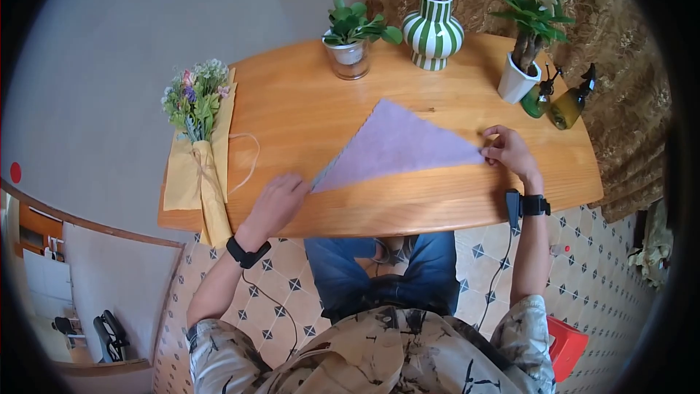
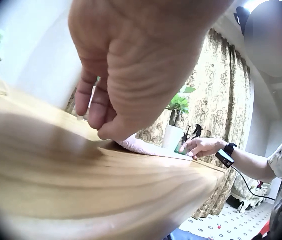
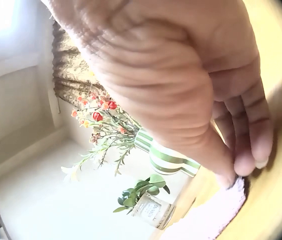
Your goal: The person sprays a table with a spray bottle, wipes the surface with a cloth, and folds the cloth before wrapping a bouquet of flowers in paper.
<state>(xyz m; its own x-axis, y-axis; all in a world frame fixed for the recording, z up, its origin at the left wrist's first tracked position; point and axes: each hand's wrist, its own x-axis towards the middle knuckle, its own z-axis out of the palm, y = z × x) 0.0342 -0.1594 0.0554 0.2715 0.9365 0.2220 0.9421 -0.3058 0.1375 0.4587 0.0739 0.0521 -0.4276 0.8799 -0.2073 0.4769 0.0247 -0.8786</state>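
Observation:
A purple cloth [image 1: 401,142], folded into a triangle, lies on the wooden table in front of the person. At its left corner, the left hand [image 1: 281,201] pinches the cloth between thumb and fingertips. The right hand [image 1: 508,152] pinches the right corner, and in the right wrist view the thumb and index fingertip meet on the cloth's tip [image 3: 233,197]. The cloth's third corner points away toward the vases. In the left wrist view the cloth's fuzzy edge [image 2: 143,146] runs from the left fingertips toward the other hand.
On the left lies a wrapped flower bouquet [image 1: 200,113] on yellow paper [image 1: 182,182], beside a loop of string [image 1: 255,157]. Along the back stand a potted plant [image 1: 348,58], a striped vase [image 1: 434,33] and a white pot [image 1: 516,80]. Spray bottles [image 1: 569,108] stand at the right.

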